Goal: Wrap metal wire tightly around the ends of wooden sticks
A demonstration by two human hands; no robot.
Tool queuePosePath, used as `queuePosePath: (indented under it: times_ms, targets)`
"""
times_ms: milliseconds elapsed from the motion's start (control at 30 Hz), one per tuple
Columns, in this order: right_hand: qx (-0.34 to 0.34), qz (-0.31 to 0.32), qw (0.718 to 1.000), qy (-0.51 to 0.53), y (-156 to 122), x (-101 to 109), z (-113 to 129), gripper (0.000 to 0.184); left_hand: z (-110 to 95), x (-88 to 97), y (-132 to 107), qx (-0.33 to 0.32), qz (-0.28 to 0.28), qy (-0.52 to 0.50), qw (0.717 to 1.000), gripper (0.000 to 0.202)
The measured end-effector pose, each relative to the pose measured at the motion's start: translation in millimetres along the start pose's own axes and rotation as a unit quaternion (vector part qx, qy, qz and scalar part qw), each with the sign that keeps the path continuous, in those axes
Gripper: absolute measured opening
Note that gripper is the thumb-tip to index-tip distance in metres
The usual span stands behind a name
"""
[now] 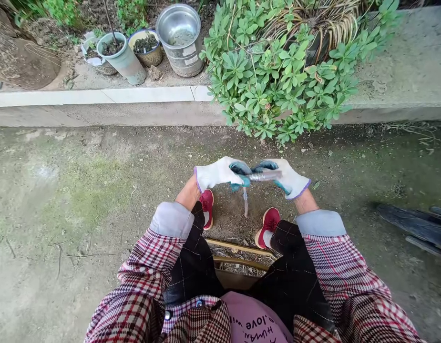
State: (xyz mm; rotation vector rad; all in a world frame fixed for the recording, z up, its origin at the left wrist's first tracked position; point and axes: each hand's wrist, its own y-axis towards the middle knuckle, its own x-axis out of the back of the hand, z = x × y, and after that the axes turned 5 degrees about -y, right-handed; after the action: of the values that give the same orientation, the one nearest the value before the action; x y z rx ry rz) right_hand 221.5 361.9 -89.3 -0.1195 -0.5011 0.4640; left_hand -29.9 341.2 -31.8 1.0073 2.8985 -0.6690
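Your gloved left hand (pixel 225 172) and right hand (pixel 282 174) both grip the shiny-banded rod (pixel 265 176), maybe a stick given the blur, roughly level before you, presumably two-handed to steady it.

The ground (pixel 98 190) below the fingers (pixel 240 167) supports two shoes (pixel 271 221). The ledge (pixel 402 62), beyond and leftward, supports a pot (pixel 180 52) and planter (pixel 125 57).
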Motion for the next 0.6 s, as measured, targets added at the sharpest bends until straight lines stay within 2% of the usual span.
queuePosePath:
  times_ms: [67, 133, 200, 300, 400, 467, 600]
  targets:
    - [-0.027, -0.058, 0.998, 0.010, 1, -8, -2, 0.015, 1, -1.0, 7, -0.035, -0.040, -0.081, 0.995, 0.023]
    - [-0.045, -0.098, 0.994, 0.026, 0, -18, 0, 0.017, 6, -5.4, 18, -0.069, -0.107, -0.165, 0.978, 0.023]
    - [-0.055, -0.125, 0.988, 0.071, -3, -29, 5, 0.019, 13, -11.5, 33, -0.086, -0.177, -0.246, 0.949, 0.025]
    - [-0.061, -0.140, 0.980, 0.126, -7, -41, 15, 0.018, 24, -20.9, 53, -0.083, -0.243, -0.342, 0.904, 0.032]
    - [-0.059, -0.156, 0.980, 0.111, -7, -45, 18, 0.022, 31, -30.2, 65, -0.096, -0.275, -0.444, 0.847, 0.033]
    - [-0.054, -0.170, 0.981, 0.074, -7, -47, 15, 0.024, 33, -37.2, 71, -0.117, -0.284, -0.480, 0.822, 0.033]
    - [-0.058, -0.166, 0.983, 0.042, -7, -51, 9, 0.033, 38, -51.0, 80, -0.150, -0.305, -0.477, 0.810, 0.029]
